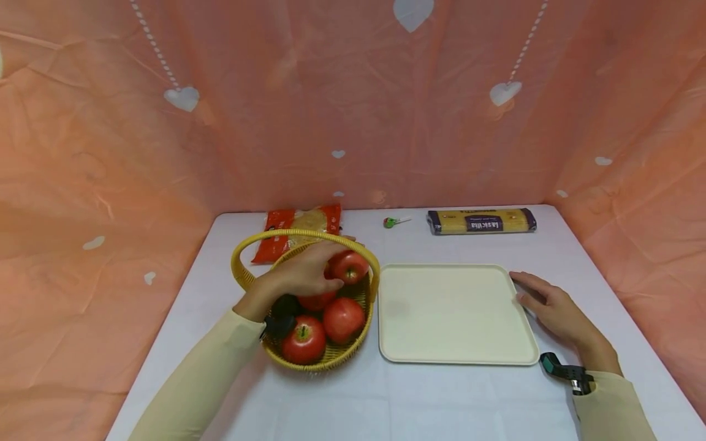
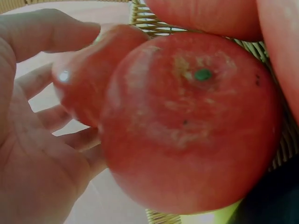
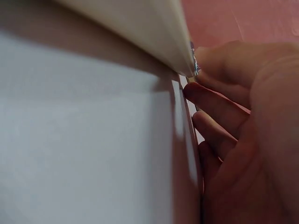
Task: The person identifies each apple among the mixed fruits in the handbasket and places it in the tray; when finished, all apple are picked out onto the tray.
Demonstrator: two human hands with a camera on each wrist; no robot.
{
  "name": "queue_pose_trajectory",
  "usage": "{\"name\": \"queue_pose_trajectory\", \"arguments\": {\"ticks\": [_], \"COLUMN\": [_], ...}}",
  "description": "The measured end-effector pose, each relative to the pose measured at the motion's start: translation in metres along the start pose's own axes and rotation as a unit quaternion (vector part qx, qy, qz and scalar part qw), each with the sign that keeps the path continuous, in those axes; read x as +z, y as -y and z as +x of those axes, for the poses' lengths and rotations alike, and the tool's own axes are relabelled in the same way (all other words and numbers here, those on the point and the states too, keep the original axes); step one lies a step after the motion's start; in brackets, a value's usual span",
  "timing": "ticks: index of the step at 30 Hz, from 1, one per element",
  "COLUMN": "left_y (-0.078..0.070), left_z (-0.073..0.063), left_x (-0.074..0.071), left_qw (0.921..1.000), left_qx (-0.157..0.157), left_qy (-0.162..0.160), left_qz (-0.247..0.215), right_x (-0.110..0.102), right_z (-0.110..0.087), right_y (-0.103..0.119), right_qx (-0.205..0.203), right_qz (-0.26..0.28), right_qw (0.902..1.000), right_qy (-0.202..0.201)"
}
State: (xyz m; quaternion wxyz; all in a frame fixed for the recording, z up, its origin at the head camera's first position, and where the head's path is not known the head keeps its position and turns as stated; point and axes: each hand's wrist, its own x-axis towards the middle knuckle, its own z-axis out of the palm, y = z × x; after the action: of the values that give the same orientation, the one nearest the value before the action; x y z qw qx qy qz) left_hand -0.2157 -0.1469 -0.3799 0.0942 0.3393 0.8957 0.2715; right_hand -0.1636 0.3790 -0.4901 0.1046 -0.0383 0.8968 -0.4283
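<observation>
A yellow wicker basket with an arched handle holds several red apples and a dark green, rounded item. My left hand reaches under the handle and grips the apple on the basket's far side. In the left wrist view the thumb lies near the top of that apple, with fingers around its side; a larger-looking apple sits in front. My right hand rests by the right edge of a cream tray, thumb and fingertips at its rim, fingers loosely bent.
Behind the basket lies a red-and-clear bag of yellow food, partly hidden by the handle. A small green-and-red lollipop and a pack of spaghetti lie along the table's back edge. Pink heart-patterned cloth hangs behind and at both sides.
</observation>
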Motion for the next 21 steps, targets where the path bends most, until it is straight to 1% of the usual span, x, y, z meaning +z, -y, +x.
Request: {"name": "queue_pose_trajectory", "arguments": {"ticks": [8,12,17,21], "left_y": [0.011,0.014,0.01,0.001], "left_z": [0.005,0.003,-0.007,-0.023], "left_x": [0.004,0.005,0.0,-0.006], "left_qw": [0.9999,0.9997,0.9983,0.9966], "left_qx": [0.013,0.013,0.004,-0.023], "left_qy": [0.0,-0.018,-0.059,-0.079], "left_qz": [-0.008,-0.005,0.0,0.002], "right_x": [0.001,0.002,0.003,0.003], "right_z": [-0.002,-0.003,-0.001,-0.001], "right_y": [0.001,0.001,0.002,0.001], "right_qx": [-0.009,-0.016,-0.016,-0.009], "right_qz": [-0.015,-0.021,-0.032,-0.048], "right_qw": [0.9998,0.9996,0.9993,0.9988], "right_qy": [0.001,0.005,0.006,0.005]}}
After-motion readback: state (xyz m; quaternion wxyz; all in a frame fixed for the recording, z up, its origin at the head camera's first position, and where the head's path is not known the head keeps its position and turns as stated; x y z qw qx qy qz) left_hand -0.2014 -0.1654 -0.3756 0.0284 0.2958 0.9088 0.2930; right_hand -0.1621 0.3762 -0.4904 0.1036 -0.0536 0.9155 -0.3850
